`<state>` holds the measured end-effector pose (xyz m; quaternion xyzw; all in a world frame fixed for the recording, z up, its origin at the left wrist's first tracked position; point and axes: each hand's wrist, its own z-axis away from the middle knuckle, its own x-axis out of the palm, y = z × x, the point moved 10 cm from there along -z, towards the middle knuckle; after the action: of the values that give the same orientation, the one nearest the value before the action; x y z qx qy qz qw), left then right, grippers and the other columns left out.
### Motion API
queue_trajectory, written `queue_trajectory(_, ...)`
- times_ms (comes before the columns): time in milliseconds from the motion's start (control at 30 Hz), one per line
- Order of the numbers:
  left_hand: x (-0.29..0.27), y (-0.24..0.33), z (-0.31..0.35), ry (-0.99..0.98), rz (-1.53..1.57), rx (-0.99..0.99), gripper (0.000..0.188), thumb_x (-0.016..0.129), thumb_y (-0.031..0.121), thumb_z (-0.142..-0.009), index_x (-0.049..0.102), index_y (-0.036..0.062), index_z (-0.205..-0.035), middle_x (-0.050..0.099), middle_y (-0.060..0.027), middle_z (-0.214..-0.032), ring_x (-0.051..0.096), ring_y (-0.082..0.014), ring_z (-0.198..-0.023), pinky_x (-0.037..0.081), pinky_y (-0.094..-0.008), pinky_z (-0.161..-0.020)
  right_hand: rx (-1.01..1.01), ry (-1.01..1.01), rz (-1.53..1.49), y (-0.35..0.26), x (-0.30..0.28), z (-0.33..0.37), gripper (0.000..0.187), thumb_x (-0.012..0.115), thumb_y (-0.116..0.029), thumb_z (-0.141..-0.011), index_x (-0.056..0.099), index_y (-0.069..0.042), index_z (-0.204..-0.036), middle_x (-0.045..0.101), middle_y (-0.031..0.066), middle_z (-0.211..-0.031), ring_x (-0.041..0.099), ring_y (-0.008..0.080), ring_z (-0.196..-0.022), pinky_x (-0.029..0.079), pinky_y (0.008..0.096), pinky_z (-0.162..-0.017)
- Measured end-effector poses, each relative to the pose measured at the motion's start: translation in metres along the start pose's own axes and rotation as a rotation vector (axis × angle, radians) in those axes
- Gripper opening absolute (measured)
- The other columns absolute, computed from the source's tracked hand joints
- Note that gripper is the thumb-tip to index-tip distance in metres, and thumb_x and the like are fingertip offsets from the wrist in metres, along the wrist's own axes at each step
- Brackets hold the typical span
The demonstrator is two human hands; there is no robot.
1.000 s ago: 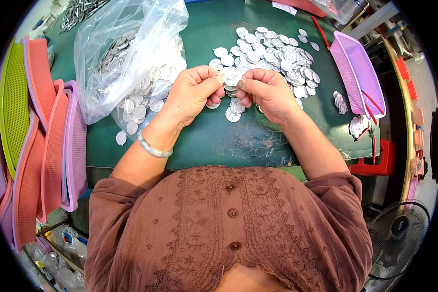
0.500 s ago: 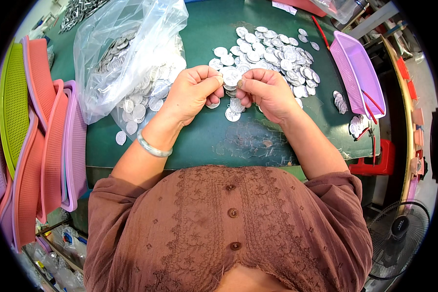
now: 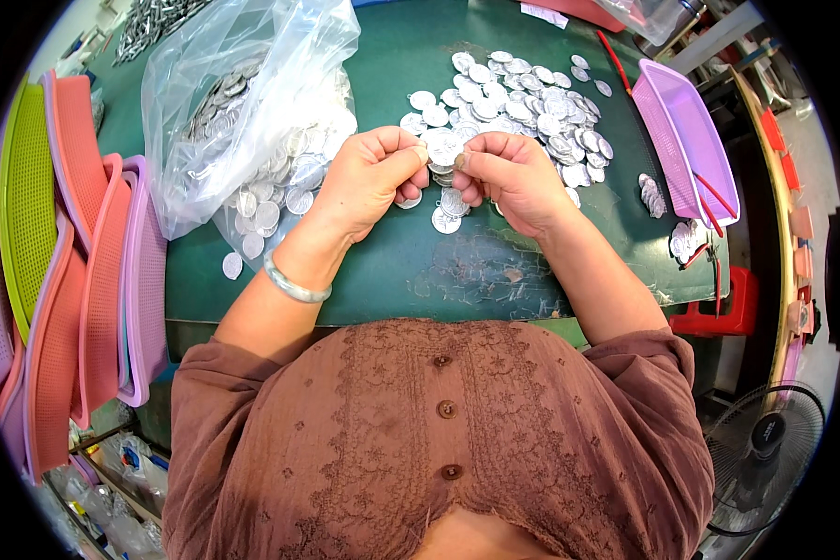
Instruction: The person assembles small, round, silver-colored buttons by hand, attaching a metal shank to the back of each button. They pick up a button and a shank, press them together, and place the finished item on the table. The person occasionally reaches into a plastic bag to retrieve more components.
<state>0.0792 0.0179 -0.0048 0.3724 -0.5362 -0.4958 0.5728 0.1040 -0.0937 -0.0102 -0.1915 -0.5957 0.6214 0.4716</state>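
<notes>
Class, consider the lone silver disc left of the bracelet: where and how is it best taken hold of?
The lone silver disc is probably best pinched from above, at opposite points of its rim, since it appears thin and flat on the green table. Coming from the near side looks easiest: other discs and the plastic bag lie beyond it.

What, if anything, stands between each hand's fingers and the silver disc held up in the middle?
Nothing visible does. The left hand and right hand pinch the silver disc at opposite edges, its face in plain view; the loose discs show around it, not between.
</notes>
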Motion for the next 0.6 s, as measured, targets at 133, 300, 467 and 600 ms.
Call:
queue_trajectory(133, 0.000, 0.001, 0.000, 0.009, -0.016, 0.023, 0.009, 0.054, 0.011, -0.081, 0.056, 0.0025, -0.078, 0.054, -0.0006, -0.063, 0.047, -0.0060, -0.052, 0.040, -0.0183, -0.049, -0.042, 0.022, 0.063, -0.004, -0.001, 0.000, 0.009, 0.058, -0.009, -0.076, 0.057, 0.001, -0.078, 0.059, 0.0061, -0.067, 0.052, 0.0099, -0.056, 0.043, 0.0219, -0.052)
queue_trajectory(300, -0.001, 0.001, -0.001, 0.033, -0.035, 0.077, 0.011, 0.053, 0.012, -0.083, 0.057, 0.0020, -0.082, 0.056, -0.0019, -0.066, 0.050, -0.0071, -0.056, 0.041, -0.0192, -0.052, -0.193, 0.043, 0.248, -0.016, -0.001, 0.002, 0.009, 0.057, -0.007, -0.079, 0.057, 0.001, -0.082, 0.059, 0.0049, -0.072, 0.053, 0.0088, -0.060, 0.043, 0.0210, -0.055)
queue_trajectory(467, 0.003, -0.001, 0.000, 0.021, 0.161, 0.029, 0.014, 0.049, 0.011, -0.085, 0.057, 0.0009, -0.092, 0.061, -0.0059, -0.075, 0.056, -0.0107, -0.063, 0.046, -0.0220, -0.058, -0.775, 0.125, 0.900, -0.063, 0.020, 0.026, 0.010, 0.059, 0.000, -0.073, 0.059, -0.001, -0.083, 0.059, 0.0065, -0.076, 0.056, 0.0142, -0.064, 0.044, 0.0242, -0.055)
queue_trajectory(600, 0.003, -0.003, 0.000, -0.021, 0.318, 0.001, 0.016, 0.048, 0.009, -0.085, 0.056, 0.0009, -0.096, 0.061, -0.0070, -0.079, 0.060, -0.0130, -0.067, 0.049, -0.0231, -0.062, -1.113, 0.183, 1.148, -0.080, 0.040, 0.049, 0.016, 0.062, -0.003, -0.067, 0.061, -0.006, -0.083, 0.057, 0.0093, -0.075, 0.056, 0.0264, -0.066, 0.046, 0.0300, -0.057)
